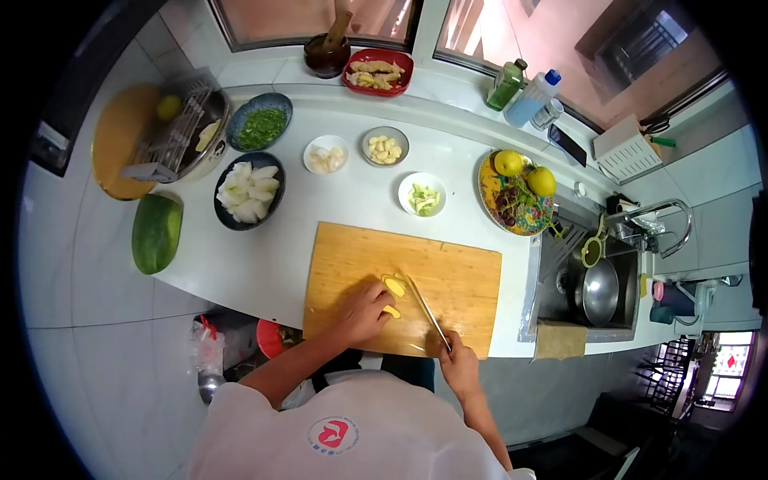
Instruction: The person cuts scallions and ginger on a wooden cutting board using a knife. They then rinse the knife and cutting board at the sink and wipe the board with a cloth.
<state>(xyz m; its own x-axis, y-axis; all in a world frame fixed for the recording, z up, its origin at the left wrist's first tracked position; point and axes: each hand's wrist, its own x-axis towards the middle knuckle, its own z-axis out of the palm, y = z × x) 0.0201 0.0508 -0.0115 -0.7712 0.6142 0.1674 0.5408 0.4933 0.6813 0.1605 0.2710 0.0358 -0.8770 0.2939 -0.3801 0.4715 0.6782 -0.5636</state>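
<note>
On the wooden cutting board (344,256), my left hand (364,314) has its fingers curled down over a piece of yellow ginger (391,312), part of which is hidden under them. Yellow ginger slices (394,285) lie just beyond those fingertips, close to the blade. My right hand (460,368) is closed round the handle of a kitchen knife (427,309). The blade points away from me and slants left, seen nearly edge-on, a little to the right of the ginger.
Bowls of white vegetable chunks (248,194), chopped greens (262,126), peeled garlic (385,147) and green slices (422,195) stand behind the board. A green melon (157,234) lies left. A patterned plate (490,204) with yellow fruit sits near the sink (552,288) at right.
</note>
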